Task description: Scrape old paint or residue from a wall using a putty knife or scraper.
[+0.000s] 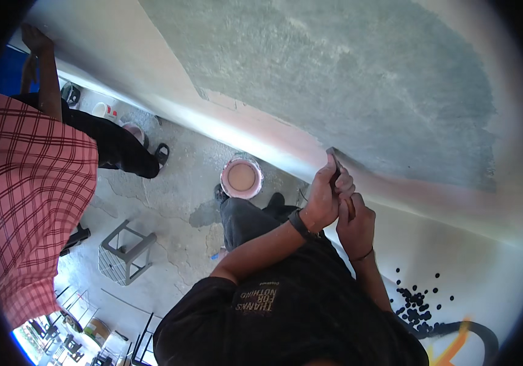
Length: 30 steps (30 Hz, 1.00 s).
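Note:
A flat, dark-edged hand tool (333, 152), perhaps a scraper or trowel, stands at the wall along the lower edge of a grey plaster patch (334, 68). My left hand (323, 196) grips it, thumb along its upper part. Just below, my right hand (357, 224) is closed around what looks like its brown handle (351, 208). The fingers hide most of the tool, and whether its edge touches the wall cannot be told. By my feet sits a round bucket (241, 177) with a pinkish, smeared rim and pale contents.
A co-worker in a checked shirt (37, 183) stands at left, one hand (37, 40) against the wall. Behind me is a grey plastic stool (126, 254). Another bucket (134, 132) and a white tub (104, 110) stand near the co-worker's legs. Black painted dots (414, 304) mark the right wall.

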Each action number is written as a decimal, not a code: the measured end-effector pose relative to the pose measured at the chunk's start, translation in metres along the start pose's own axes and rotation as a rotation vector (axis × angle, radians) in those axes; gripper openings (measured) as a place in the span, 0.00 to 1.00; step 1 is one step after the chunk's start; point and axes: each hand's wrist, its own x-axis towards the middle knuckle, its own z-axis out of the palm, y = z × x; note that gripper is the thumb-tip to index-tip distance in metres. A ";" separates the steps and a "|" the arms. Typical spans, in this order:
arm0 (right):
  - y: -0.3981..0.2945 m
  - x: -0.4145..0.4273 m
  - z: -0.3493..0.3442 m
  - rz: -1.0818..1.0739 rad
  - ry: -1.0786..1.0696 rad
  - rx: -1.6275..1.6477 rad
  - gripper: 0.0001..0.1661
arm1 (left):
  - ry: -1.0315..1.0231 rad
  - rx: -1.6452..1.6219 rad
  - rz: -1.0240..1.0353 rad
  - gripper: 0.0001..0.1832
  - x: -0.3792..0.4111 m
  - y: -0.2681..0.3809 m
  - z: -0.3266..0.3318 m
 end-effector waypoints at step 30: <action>-0.008 0.003 0.003 0.012 -0.002 0.004 0.08 | 0.001 0.026 -0.003 0.20 -0.002 0.003 0.000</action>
